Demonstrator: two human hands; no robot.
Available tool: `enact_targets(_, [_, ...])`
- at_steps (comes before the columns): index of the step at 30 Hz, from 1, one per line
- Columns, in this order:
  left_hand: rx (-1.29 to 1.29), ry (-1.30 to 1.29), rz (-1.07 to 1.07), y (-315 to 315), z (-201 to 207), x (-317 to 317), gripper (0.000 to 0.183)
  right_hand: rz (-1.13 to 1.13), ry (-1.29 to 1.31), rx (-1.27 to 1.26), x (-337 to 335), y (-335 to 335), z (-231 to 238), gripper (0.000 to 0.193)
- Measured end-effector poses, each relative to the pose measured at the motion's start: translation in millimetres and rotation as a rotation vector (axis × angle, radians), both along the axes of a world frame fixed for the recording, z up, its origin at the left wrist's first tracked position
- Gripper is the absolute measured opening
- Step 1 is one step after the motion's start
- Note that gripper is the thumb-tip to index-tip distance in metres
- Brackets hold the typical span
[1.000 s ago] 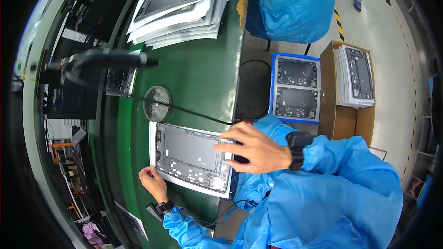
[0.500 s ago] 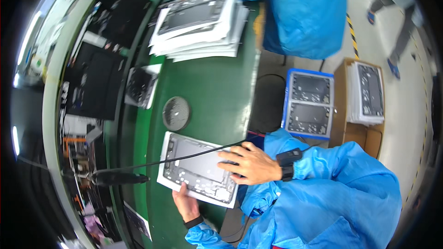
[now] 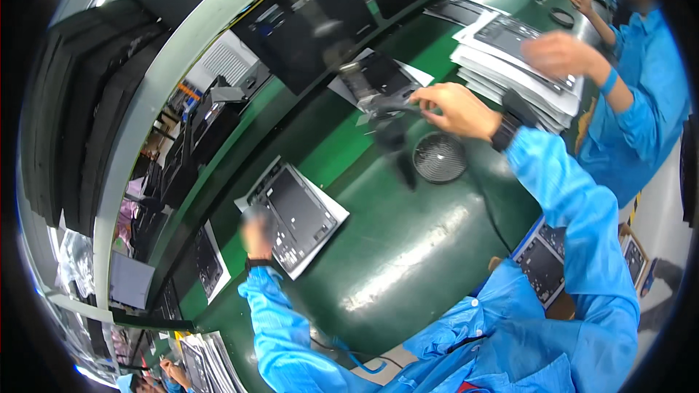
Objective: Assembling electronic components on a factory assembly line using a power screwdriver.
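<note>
On a white sheet at centre left lies a flat dark grey device housing panel (image 3: 302,200), with small pale parts along its edges. My left hand (image 3: 257,236) is at the panel's left edge; motion blurs its fingers. Farther right, my raised right hand (image 3: 462,109) has its fingers closed on a dark elongated tool (image 3: 397,149), whose outline is smeared. Just below that hand stands a round black dish (image 3: 439,158) with a ridged inside. A dark cable (image 3: 491,211) runs along the bench to its right.
The green bench (image 3: 393,247) has a shelf along its far side. A tall stack of panels and white sheets (image 3: 517,65) stands at the far right, beside a co-worker's hand (image 3: 557,54). Another panel (image 3: 209,262) lies at left. A blue-rimmed tray (image 3: 539,258) sits off the bench's right.
The view has swung left. My right hand has left the panel and reached up to the dark tool. The panel lies farther from me, with my left hand still at its edge.
</note>
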State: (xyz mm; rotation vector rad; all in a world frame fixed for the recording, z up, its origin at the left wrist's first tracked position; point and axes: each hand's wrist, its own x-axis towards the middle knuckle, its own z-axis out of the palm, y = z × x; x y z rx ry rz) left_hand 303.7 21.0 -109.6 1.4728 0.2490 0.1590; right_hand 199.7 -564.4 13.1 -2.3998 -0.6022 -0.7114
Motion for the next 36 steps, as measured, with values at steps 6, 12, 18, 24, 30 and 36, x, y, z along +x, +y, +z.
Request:
enact_targets(6, [0.124, 0.091, 0.134, 11.7, -16.2, 101.0, 0.022, -0.095, 0.149, -0.619, 122.0, -8.9, -46.2, 0.035])
enact_targets(12, [1.590, -0.509, 0.323, 79.3, -33.6, 130.2, 0.035, 0.046, -0.018, -0.726, 163.5, 14.2, -67.7, 0.018])
enact_targets(18, [1.210, -0.600, -0.265, -91.1, 27.2, 94.1, 0.039, 0.039, -0.197, -0.600, 166.2, 2.8, -85.5, 0.019])
enact_targets(24, [-0.407, 0.281, -0.859, -256.7, 49.4, 32.2, 0.084, 0.150, -0.310, -0.589, 137.4, 41.2, -37.9, 0.020])
enact_targets(30, [-0.929, 0.227, -0.768, -342.3, 49.0, 46.3, 0.061, 0.140, -0.316, -0.479, 96.8, 52.8, -32.8, 0.019])
enact_targets(36, [-0.556, 0.229, -0.519, -290.6, 2.3, 63.7, 0.021, 0.107, -0.361, -0.135, 45.4, 38.6, -28.1, 0.025])
